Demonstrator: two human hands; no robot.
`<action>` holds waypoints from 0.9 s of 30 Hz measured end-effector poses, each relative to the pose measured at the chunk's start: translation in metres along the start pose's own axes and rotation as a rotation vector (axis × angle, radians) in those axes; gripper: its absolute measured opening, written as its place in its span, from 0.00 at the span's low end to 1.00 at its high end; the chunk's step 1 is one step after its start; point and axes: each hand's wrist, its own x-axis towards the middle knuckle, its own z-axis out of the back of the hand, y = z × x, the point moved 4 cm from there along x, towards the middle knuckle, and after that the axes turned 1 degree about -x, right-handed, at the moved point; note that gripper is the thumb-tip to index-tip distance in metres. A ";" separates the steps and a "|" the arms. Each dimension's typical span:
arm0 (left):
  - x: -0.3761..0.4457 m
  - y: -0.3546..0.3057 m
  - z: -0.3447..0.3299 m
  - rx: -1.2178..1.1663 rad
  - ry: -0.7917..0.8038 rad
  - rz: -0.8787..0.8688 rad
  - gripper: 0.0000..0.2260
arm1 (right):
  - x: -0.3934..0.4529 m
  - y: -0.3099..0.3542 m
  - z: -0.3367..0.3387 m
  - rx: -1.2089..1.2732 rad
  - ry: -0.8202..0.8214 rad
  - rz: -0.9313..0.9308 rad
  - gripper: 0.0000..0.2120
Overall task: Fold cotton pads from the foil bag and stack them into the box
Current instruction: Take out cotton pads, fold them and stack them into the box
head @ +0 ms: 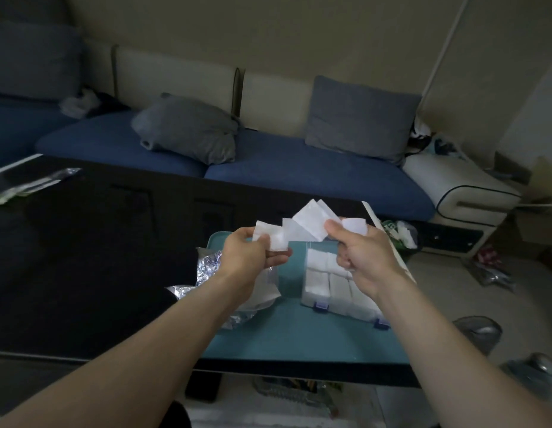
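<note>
A strip of white cotton pads [302, 225] hangs in the air above the teal table top [287, 332], stretched between both hands. My left hand [247, 253] pinches its left end between thumb and fingers. My right hand [358, 257] pinches the right end, with one pad poking past the fingers. Below the right hand stands a clear plastic box [327, 288] packed with folded white pads, blue clasps at its front. The crumpled foil bag [208, 267] lies left of the box, partly hidden by my left forearm.
A dark table surface [83, 257] spreads to the left. Behind it runs a blue sofa [299, 171] with grey cushions. A white stick [389, 242] leans at the table's right edge. Clutter and shiny objects lie on the floor at right.
</note>
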 end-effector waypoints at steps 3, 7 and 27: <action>-0.004 0.002 -0.007 -0.030 0.044 0.047 0.10 | -0.003 -0.005 -0.012 0.026 0.000 -0.029 0.08; -0.007 -0.006 -0.013 -0.122 0.119 0.115 0.12 | -0.009 -0.008 -0.019 -0.079 -0.116 0.007 0.05; -0.011 -0.002 -0.006 0.045 0.226 0.068 0.12 | -0.002 0.001 -0.029 -0.538 0.189 0.120 0.04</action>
